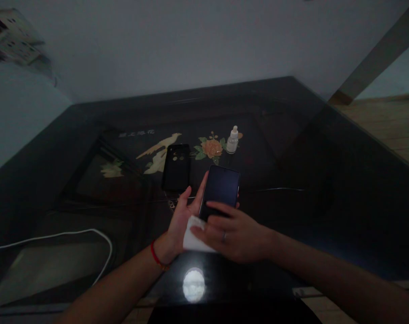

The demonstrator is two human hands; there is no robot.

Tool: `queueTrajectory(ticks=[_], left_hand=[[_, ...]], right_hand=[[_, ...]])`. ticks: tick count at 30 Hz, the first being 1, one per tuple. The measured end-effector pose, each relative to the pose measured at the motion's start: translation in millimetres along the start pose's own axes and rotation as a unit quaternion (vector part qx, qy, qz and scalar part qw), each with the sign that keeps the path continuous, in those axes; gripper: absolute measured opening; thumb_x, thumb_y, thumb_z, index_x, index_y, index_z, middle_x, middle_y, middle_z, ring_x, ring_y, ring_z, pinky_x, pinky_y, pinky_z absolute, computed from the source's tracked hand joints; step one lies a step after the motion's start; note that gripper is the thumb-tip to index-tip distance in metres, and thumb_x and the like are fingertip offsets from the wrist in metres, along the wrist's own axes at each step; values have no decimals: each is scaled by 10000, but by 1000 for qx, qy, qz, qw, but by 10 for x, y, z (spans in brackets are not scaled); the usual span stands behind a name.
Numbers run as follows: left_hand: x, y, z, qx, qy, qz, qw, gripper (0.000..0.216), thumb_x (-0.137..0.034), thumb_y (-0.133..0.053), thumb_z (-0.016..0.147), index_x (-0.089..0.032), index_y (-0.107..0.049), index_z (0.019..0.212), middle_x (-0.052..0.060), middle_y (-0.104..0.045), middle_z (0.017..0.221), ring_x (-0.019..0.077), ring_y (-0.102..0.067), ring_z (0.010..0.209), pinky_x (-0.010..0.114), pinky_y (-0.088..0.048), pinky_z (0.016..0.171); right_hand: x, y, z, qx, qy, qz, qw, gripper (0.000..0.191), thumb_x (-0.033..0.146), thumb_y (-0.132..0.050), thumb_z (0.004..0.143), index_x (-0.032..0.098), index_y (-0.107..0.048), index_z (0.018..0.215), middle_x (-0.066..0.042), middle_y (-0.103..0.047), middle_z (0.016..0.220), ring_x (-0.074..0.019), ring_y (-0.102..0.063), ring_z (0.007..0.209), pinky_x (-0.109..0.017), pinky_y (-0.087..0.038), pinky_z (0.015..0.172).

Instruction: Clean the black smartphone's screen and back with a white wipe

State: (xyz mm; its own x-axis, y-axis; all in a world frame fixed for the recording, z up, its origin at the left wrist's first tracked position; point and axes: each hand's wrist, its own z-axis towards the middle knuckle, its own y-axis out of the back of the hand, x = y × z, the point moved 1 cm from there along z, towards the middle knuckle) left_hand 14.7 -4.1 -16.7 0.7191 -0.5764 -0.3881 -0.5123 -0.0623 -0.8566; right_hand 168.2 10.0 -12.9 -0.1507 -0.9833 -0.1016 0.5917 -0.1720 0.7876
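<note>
My left hand (182, 216) holds a black smartphone (221, 186) from underneath, screen up, above the dark table (326, 180). My right hand (231, 234), with a ring on one finger, presses a folded white cloth (193, 236) against the phone's lower end, fingers curled over it. A black phone case (176, 167) lies flat on the table just beyond my left hand. A small white dropper bottle (232, 140) stands upright farther back, to the right of the case.
The table top is dark lacquer with a painted bird and flower (211, 147). A white cable (72, 236) loops at the near left. A round light reflection (193, 284) shines near the front edge. Wooden floor (393, 126) shows at right.
</note>
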Motion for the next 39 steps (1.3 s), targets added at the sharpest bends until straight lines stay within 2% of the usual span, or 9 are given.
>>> queueTrajectory(ticks=[3,8,13,17,19,25,30,36,39], left_hand=[[-26,10,6,-1,-13,-3,1000,556,-538,-293,909,-397,-268,1446,1,-491,1409,254,-531,1194,424,-365,1007],[-39,-2,0,0,-19,-9,1000,544,-518,-254,928,-397,-223,1458,3,-468,1430,259,-511,1217,450,-329,1036],[-43,5,8,0,-15,-11,1000,555,-542,-259,920,-405,-221,1457,4,-451,1445,260,-493,1241,454,-304,1058],[-59,11,4,8,-22,-5,1000,540,-527,-273,926,-410,-231,1452,-3,-444,1451,267,-484,1250,485,-297,1059],[-59,10,1,7,-20,-2,1000,536,-517,-281,929,-410,-231,1451,-8,-440,1455,267,-476,1259,488,-294,1063],[-89,23,25,5,-57,12,998,533,-501,-326,922,-421,-249,1443,-19,-443,1451,262,-488,1249,465,-305,1069],[-135,30,43,-23,-80,30,996,527,-466,-339,929,-389,-272,1445,-9,-455,1441,253,-493,1240,448,-311,1070],[-173,-1,46,-1,-81,28,996,558,-497,-325,921,-436,-177,1456,28,-502,1396,284,-559,1162,523,-335,1021],[-192,-7,54,-3,-91,24,996,530,-480,-301,931,-432,-210,1451,28,-518,1380,281,-564,1158,521,-334,1023]], right_hand=[[42,-8,17,18,43,17,999,291,134,-400,941,109,-617,1133,-15,-646,930,-133,-538,925,-379,-328,1113],[-140,39,-53,-2,-141,-64,988,300,158,-419,937,84,-587,1175,-63,-645,884,-196,-534,888,-494,-340,1081],[8,33,2,33,29,4,999,262,140,-444,926,110,-629,1109,-31,-631,921,-146,-540,909,-405,-312,1114],[-164,95,-55,-4,-139,-82,987,293,169,-414,935,96,-609,1141,-63,-623,862,-191,-525,884,-455,-357,1073],[-190,108,-69,-10,-171,-99,980,300,178,-408,938,90,-604,1147,-75,-626,854,-205,-520,880,-477,-388,1043],[79,43,20,15,43,15,999,267,115,-411,929,122,-662,1018,-21,-639,906,-135,-546,891,-402,-354,1087],[-137,98,-43,-10,-134,-78,988,277,96,-394,940,113,-623,1094,-45,-639,829,-171,-531,832,-408,-427,983],[-15,94,13,9,15,35,999,253,116,-416,945,73,-636,1060,-34,-645,857,-129,-553,809,-325,-434,911],[-61,118,5,-26,-48,9,998,249,100,-424,941,71,-617,1095,-37,-638,812,-142,-551,802,-332,-442,879]])
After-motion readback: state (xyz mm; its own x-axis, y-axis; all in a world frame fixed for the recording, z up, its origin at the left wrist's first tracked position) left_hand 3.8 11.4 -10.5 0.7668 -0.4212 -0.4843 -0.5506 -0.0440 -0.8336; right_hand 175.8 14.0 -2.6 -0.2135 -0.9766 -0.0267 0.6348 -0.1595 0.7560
